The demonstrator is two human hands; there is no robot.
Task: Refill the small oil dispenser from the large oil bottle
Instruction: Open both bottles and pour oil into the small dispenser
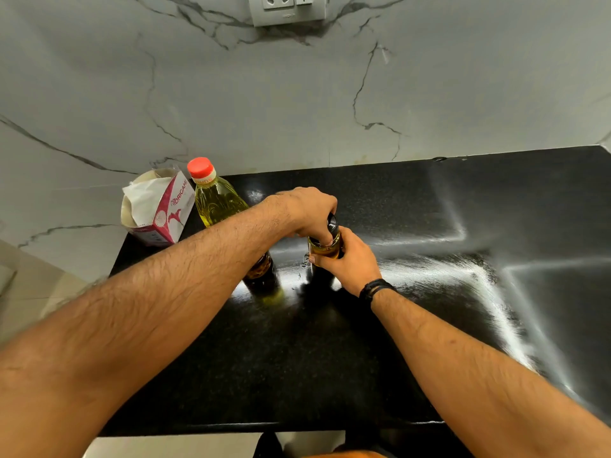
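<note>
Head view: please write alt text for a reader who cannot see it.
Two bare hands work on a small oil dispenser on a black counter: the right hand grips its glass body, the left hand holds its dark top. Behind stand a large oil bottle, red cap on, and a tissue pack.

large oil bottle [218,201] half behind forearm; dispenser [325,247] mostly hand-covered

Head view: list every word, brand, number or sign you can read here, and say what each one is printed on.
"ORIGAMI": on the pink and white tissue pack at the counter's back left.
Neck band of the large oil bottle, under the red cap: orange lettering, too blurred to read.
Wall socket plate: small embossed mark, unreadable.
Small oil dispenser: no text visible.
</note>
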